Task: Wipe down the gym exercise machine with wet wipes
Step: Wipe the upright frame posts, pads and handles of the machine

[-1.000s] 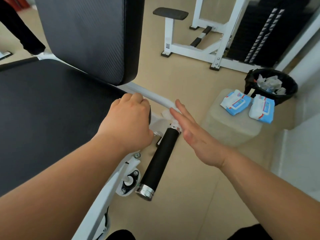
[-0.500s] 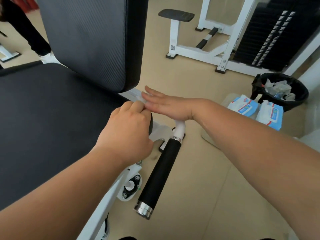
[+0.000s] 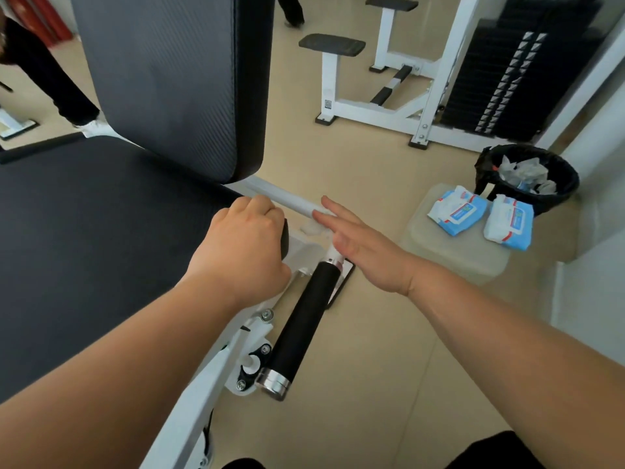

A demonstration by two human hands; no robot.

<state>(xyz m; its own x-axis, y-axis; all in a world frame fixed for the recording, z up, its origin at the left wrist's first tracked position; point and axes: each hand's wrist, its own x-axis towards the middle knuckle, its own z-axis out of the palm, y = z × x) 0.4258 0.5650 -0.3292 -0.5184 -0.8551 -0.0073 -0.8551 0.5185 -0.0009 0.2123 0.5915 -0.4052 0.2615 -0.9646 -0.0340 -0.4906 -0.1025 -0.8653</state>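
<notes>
Beige gym flooring runs under everything, with a second white-framed machine (image 3: 389, 110) and its weight stack (image 3: 507, 72) far beyond both grips. As for progress: the black seat pad (image 3: 101, 248) spreads out left of the left grip (image 3: 243, 245), the upright backrest (image 3: 169, 79) rises beyond it, and neither shows whether it has been wiped. The white frame tube (image 3: 287, 201), running between the two grips, is the part under work. The black handle (image 3: 304, 319), just nearer than the right grip (image 3: 365, 248), looks yet to do, though I cannot be sure. Well to the right of that grip, two wipe packs (image 3: 456, 209) lie on a low stool (image 3: 456, 262), and the bin (image 3: 548, 203) beyond them holds crumpled wipes, so I judge the task to be somewhere midway. The left grip is curled tight over the seat pad's corner, bracing. The right grip is flat, fingers straight and together, pressing a white wet wipe (image 3: 309, 228) against the tube; most of the wipe hides beneath it.
</notes>
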